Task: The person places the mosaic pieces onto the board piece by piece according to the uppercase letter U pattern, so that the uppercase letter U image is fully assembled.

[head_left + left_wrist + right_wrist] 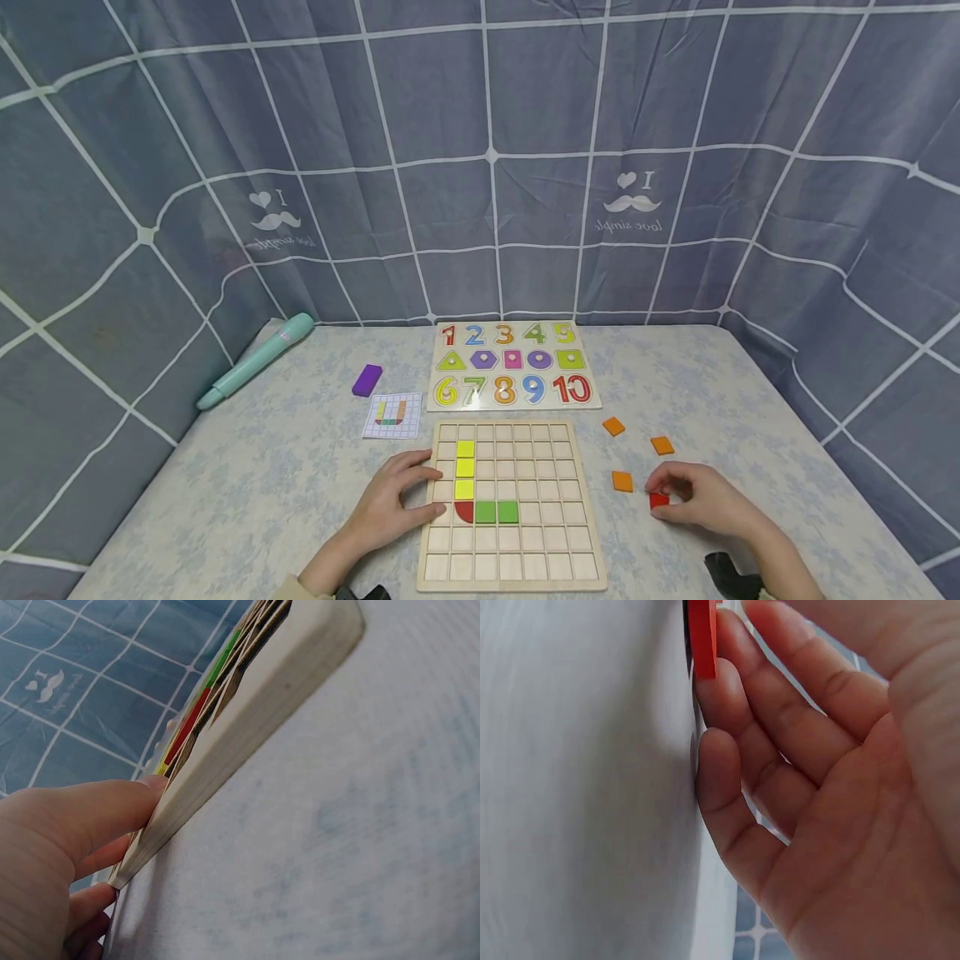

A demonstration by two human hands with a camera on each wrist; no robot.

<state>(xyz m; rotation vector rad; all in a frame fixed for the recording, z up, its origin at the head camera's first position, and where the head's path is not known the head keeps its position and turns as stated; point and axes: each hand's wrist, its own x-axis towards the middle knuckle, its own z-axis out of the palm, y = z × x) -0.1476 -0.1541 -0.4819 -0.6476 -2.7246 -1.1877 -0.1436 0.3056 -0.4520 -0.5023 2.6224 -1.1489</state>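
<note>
A wooden grid board (513, 587) lies on the table in the head view. My left hand (386, 504) rests at its left edge, thumb and fingers spread and touching the rim. In the board are a column of yellow tiles (465, 467), a red rounded-corner tile (464, 512) at the column's foot, and two green tiles (485, 512) to its right. Right of the board, my right hand (708, 498) pinches a red tile (657, 500) close to the tabletop. The right wrist view shows that tile's edge (703, 641) at the fingertips. Orange tiles (622, 482) lie nearby.
Behind the board lies a number and shape puzzle (516, 401). A pattern card (412, 427) with a U shape and a purple block (367, 380) lie to the left. A teal pen-shaped object (258, 360) is at the far left. Grey curtain (540, 200) surrounds the table.
</note>
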